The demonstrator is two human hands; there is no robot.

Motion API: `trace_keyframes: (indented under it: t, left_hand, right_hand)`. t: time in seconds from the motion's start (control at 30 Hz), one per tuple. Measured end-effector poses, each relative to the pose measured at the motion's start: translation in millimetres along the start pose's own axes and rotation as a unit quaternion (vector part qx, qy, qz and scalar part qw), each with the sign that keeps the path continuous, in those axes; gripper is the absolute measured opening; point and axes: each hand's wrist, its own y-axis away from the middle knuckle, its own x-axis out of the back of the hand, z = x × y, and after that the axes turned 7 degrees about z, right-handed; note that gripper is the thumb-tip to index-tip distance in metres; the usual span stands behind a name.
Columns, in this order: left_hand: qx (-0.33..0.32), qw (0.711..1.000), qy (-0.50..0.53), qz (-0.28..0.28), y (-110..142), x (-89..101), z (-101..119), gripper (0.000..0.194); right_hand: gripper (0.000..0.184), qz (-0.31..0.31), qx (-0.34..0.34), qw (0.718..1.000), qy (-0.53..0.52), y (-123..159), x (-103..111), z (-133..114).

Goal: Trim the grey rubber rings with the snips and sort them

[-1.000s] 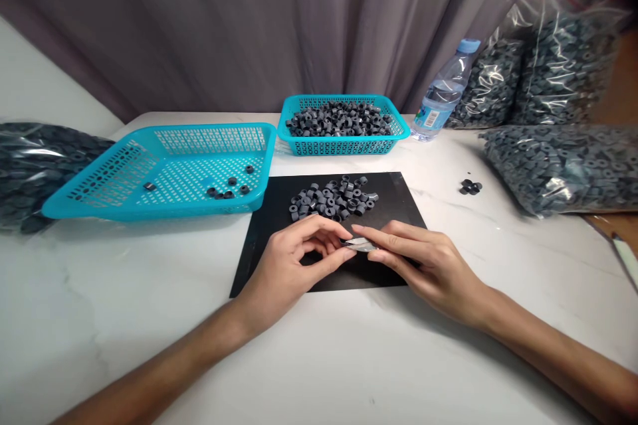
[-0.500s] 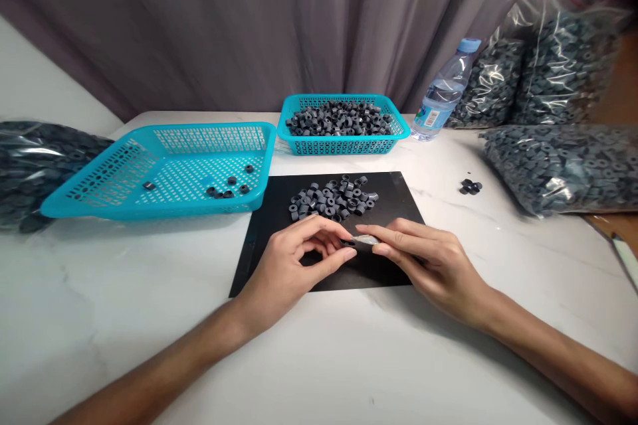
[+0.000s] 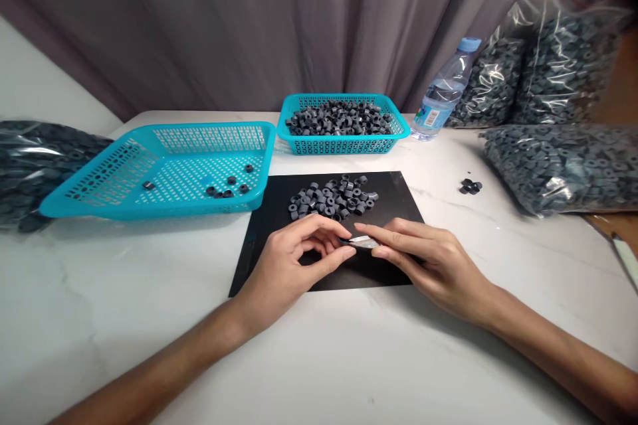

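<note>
Over the black mat (image 3: 379,272), my left hand (image 3: 289,259) pinches a small dark ring-shaped part (image 3: 345,242) between thumb and forefinger. Most of that part is covered by the fingertips. My right hand (image 3: 438,262) grips a thin, shiny silver blade (image 3: 363,242) between thumb and fingers, its tip against or very close to the part. Any handle of the blade is hidden in the hand. Just beyond both hands lies a pile of grey cylindrical parts with holes (image 3: 331,198), on the mat.
To the left stands a large blue basket (image 3: 199,208) with several parts inside. Behind the mat is a smaller blue basket (image 3: 343,146) heaped with parts. A water bottle (image 3: 443,96), filled bags (image 3: 563,166) and a few dark scraps (image 3: 470,186) are on the right.
The blade has tilted in my right hand, so its face catches more light. The part in my left hand shows less of its opening. Both hands stay nearly in place.
</note>
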Motion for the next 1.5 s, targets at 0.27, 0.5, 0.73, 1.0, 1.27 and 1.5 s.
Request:
trace_keyframes:
  t: [0.27,0.5,0.73,1.0,1.27,1.5]
  left_hand:
    - [-0.002,1.0,-0.007,-0.001,0.2,0.0,-2.6,0.013]
    - [-0.012,1.0,-0.014,0.001,-0.2,-0.8,0.9,0.011]
    - [-0.019,1.0,-0.022,-0.001,-0.4,-0.7,2.6,0.01]
    - [-0.015,1.0,-0.018,-0.002,-0.2,-1.3,5.0,0.009]
    - [-0.017,1.0,-0.026,-0.004,0.2,-1.6,4.7,0.01]
    - [-0.016,0.999,-0.038,0.0,-0.3,-1.3,3.9,0.011]
  right_hand:
    - [0.037,-0.003,0.017,1.0,0.005,-0.6,-2.1,-1.1]
    - [0.037,0.001,0.014,1.0,0.001,1.7,-2.1,-1.3]
    - [0.037,0.0,0.018,1.0,0.001,0.1,-2.4,-1.3]
    - [0.037,0.004,0.019,1.0,0.002,1.0,-2.2,-0.6]
    - [0.033,0.028,0.009,1.0,-0.011,1.3,-2.0,-1.6]
    - [0.035,0.039,-0.089,0.994,0.044,2.3,-1.9,9.5]
